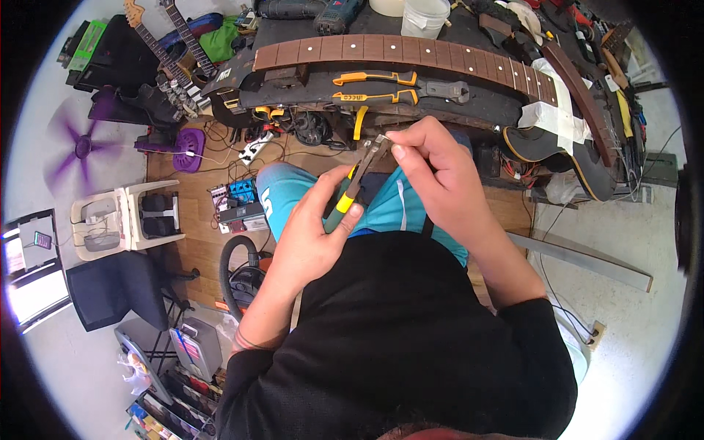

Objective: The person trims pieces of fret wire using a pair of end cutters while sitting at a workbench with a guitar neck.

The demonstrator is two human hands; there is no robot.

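My left hand (pixel 312 235) is closed around the green and yellow handles of a pair of pliers (pixel 356 188), held above my lap with the metal jaws pointing up and away. My right hand (pixel 444 183) meets the jaws, thumb and forefinger pinched together at their tip. Whatever sits in that pinch is too small to make out. Beyond my hands, a guitar neck (pixel 374 48) with a brown, dotted fingerboard lies across the workbench. Large cutters (pixel 444 91) with orange-yellow and black handles rest on the bench's near side.
White tape (pixel 557 125) covers part of a dark guitar body (pixel 546 150) at the bench's right end. Behind the neck stand a white bucket (pixel 425 16) and a power tool (pixel 339 15). A purple fan (pixel 82 147), chairs and a vacuum cleaner (pixel 249 282) are at left.
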